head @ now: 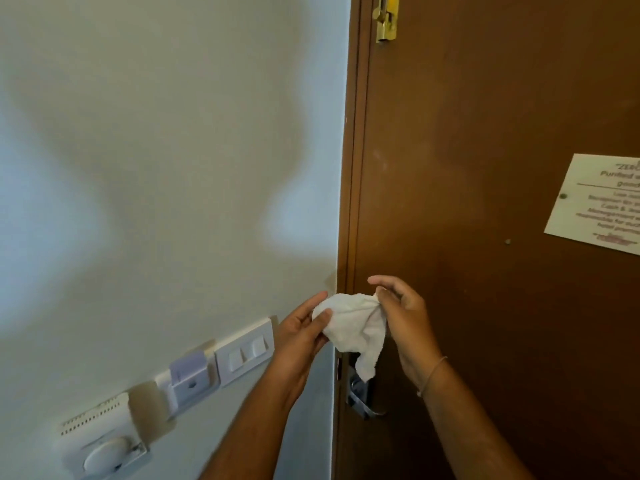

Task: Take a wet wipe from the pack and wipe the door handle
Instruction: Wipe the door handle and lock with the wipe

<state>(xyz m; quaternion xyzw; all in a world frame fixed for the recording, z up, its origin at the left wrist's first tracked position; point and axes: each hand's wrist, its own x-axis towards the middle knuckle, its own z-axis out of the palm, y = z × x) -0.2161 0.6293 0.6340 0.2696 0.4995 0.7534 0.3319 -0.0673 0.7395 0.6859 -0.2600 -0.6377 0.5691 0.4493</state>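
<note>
A crumpled white wet wipe (pixel 353 327) hangs between both hands in front of the brown door (pixel 485 133). My left hand (pixel 299 337) pinches its left side and my right hand (pixel 403 317) grips its upper right corner. One tail of the wipe dangles down over the metal door handle (pixel 360 398), which shows only partly below the hands. The wipe pack is not in view.
On the white wall to the left are a double light switch (pixel 246 351), a key-card holder (pixel 188 379) and a round thermostat dial (pixel 104 441). A printed notice (pixel 599 202) is pinned on the door at right. A brass latch (pixel 386 15) sits at the top.
</note>
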